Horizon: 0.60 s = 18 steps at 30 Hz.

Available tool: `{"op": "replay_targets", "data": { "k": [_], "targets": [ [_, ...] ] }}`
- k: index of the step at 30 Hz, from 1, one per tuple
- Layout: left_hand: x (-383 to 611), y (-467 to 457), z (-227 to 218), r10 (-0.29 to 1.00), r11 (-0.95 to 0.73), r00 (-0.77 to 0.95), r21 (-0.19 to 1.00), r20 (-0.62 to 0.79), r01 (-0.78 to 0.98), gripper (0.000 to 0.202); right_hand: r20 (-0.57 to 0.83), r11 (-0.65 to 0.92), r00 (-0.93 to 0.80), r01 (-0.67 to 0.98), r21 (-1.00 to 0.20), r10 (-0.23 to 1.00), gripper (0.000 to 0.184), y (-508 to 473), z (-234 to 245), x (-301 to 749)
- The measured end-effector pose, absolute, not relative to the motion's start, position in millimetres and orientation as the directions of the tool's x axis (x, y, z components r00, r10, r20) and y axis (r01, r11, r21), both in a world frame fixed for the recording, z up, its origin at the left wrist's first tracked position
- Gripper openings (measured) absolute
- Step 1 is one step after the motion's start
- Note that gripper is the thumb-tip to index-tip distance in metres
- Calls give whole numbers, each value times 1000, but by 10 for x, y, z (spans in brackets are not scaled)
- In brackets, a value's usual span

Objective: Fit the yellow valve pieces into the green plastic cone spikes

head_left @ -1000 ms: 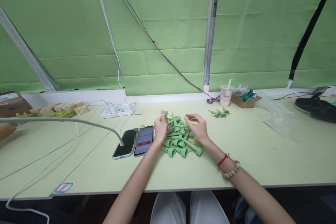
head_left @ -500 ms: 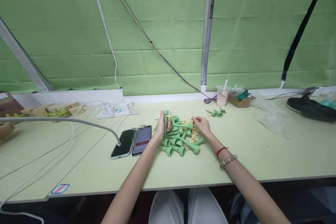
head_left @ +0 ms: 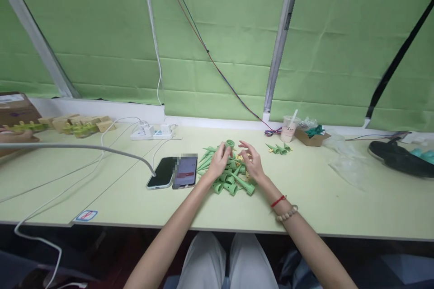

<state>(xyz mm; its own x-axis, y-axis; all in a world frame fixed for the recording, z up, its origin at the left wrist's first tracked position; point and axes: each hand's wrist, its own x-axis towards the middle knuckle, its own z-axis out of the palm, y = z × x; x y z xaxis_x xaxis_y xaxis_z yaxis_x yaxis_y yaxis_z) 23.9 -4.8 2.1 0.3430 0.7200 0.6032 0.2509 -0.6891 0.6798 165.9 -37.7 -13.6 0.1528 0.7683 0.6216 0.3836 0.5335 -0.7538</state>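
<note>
My left hand (head_left: 219, 161) is closed round a green plastic cone-shaped spike (head_left: 230, 143), whose hollow wide end points up above the fingers. Close by on the right, my right hand (head_left: 251, 160) hovers with its fingers apart, and I see nothing between them. Beneath both hands lies a heap of similar green spikes (head_left: 233, 188), hollow ends mostly toward me. Small yellow plastic pieces (head_left: 238, 158) show among them, partly covered by the right hand. A few more spikes (head_left: 280, 149) with yellow bits lie apart, farther back on the right.
Two phones (head_left: 162, 175) (head_left: 185, 172) lie left of the heap, a grey cable arching over one. Behind them is a power strip (head_left: 151, 134). A drink cup (head_left: 289, 129), small cardboard box (head_left: 312, 139) and plastic bag (head_left: 347, 167) are at right. Another person's hand (head_left: 18, 137) shows far left.
My left hand has turned and moved right, tilting the spike's open end upward. My right hand has gone from pinched fingers by the yellow pieces to spread fingers beside the spike. The view has shifted.
</note>
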Motion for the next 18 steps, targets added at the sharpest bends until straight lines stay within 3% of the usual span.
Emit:
{"op": "replay_targets", "data": {
  "k": [4, 8, 10, 14, 15, 18],
  "targets": [
    [338, -150, 10, 626, -776, 418, 476, 658, 414, 36, 557, 526, 117, 219, -822, 822, 41, -517, -73, 1412],
    [302, -521, 164, 645, -748, 458, 383, 612, 542, 37, 352, 348, 288, 65, -935, 890, 41, -603, 26, 1495],
    [197, -842, 262, 662, -730, 426, 400, 617, 554, 40, 243, 246, 379, 40, -968, 893, 42, -660, 48, 1752],
    [-234, -1628, 298, 532, -841, 528, 340, 662, 421, 32, 106, -10, 445, 250, -968, 889, 37, -853, -73, 2432],
    [-383, -1828, 262, 448, -890, 588, 278, 673, 361, 28, 85, -86, 450, 347, -934, 889, 37, -908, -125, 2568],
    [-863, -2394, 106, 213, -976, 670, 121, 711, 181, 24, 52, -144, 438, 402, -904, 898, 30, -1042, -261, 2806]
  ]
}}
